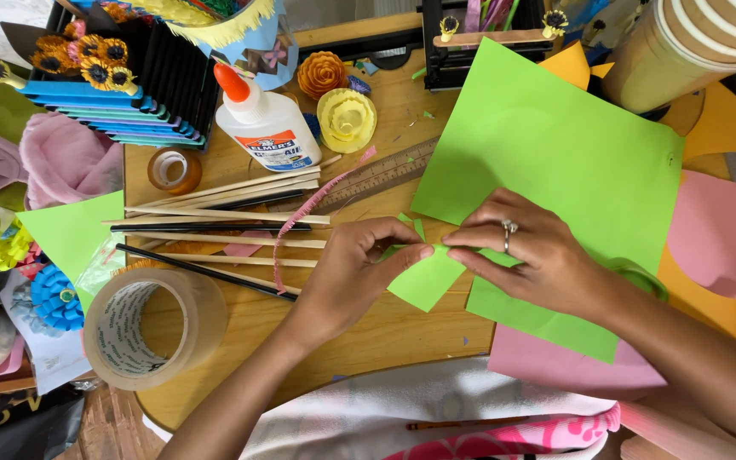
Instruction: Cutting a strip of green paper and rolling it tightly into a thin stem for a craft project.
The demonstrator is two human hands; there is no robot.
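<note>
My left hand (359, 264) and my right hand (530, 251) meet over the wooden table (368, 328), both pinching a small light-green paper piece (423, 279) at its top edge. A ring sits on a finger of my right hand. Under my right hand lies a large light-green paper sheet (547, 145), which covers a pink sheet (555, 362) and orange paper (726, 311). A thin pink fringed paper strip (296, 226) curls just left of my left hand.
Wooden sticks and black rods (223, 226) lie left of my hands. A clear tape roll (151, 324) sits at the front left. A white glue bottle (264, 123), a small amber jar (174, 169), orange and yellow paper flowers (338, 98), and a wooden ruler (381, 175) stand behind.
</note>
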